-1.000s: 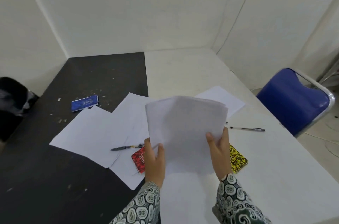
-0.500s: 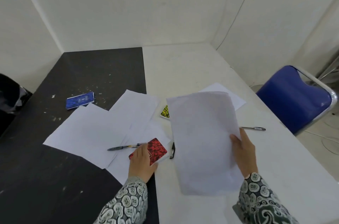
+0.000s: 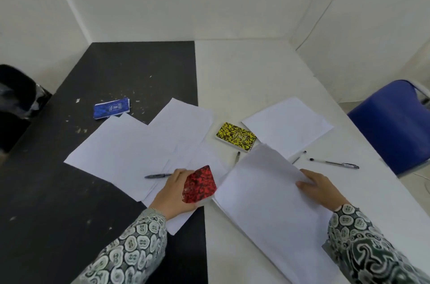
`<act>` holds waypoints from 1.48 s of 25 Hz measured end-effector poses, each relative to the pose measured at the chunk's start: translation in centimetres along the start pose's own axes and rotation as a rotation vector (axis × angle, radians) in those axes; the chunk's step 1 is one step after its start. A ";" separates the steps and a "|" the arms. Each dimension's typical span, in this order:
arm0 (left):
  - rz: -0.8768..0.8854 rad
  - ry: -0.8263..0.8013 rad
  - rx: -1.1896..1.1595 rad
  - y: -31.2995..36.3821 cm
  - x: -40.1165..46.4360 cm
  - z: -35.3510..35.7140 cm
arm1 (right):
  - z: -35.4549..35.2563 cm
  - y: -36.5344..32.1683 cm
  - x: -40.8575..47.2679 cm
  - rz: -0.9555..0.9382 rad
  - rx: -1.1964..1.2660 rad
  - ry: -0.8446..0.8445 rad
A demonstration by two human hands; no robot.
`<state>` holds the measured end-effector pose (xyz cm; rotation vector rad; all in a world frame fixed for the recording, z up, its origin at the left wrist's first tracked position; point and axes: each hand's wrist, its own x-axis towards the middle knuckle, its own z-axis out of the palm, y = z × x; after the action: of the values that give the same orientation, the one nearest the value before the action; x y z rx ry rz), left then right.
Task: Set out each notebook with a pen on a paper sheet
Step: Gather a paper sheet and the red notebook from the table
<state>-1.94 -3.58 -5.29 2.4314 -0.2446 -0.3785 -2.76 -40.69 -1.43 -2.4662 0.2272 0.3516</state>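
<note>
- In the left hand (image 3: 174,193), lifted just off the table, sits the small red-and-black mottled notebook (image 3: 199,184); the fingers curl under and behind it and the thumb side pinches its lower edge, so this hand is grasping the notebook, tilted with one corner up.
- Just right of that grip lies the large white paper sheet (image 3: 263,195), its long axis running from near right to far left. The right hand (image 3: 318,188) rests flat on its right edge, fingers straight and pressing, nothing clenched.
- The left hand is plainly the nearer one for setting the red notebook down; I judge the coming move to be a short carry rightward onto this sheet.
- Just left of the left hand's grip, a dark-capped grey pen (image 3: 158,176) lies crosswise on the overlapping loose white sheets (image 3: 125,148), close enough to pick up next.
- Beyond the right hand's sheet, two thin pens (image 3: 237,157) (image 3: 299,157) poke out from its far edge, and a clear black-tipped pen (image 3: 334,163) lies on the white tabletop (image 3: 244,79), right of them.
- Farther off, the yellow-and-black speckled notebook (image 3: 236,136) lies flat between the sheets, with a separate white sheet (image 3: 288,125) to its right.
- Farthest left, the blue spiral notebook (image 3: 111,108) lies on the black tabletop (image 3: 58,190), touching no sheet that I can tell.
</note>
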 end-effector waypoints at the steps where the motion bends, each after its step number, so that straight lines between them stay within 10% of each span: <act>1: 0.027 0.003 -0.048 -0.4 -0.6 -0.7 | 0.1 -0.5 0.6 -0.033 -0.040 -0.049; 10: 0.144 0.003 -0.041 -2.7 -8.5 -3.1 | 9.0 -11.3 4.0 -0.354 -0.328 -0.527; 37: -0.529 0.405 -0.331 -4.0 -10.9 3.2 | 12.1 -14.7 8.7 -0.421 -0.033 -0.703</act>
<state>-12.93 0.60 -7.94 2.1511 0.5998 -0.1268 6.71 -22.40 -5.07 -2.1847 -0.5808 0.9920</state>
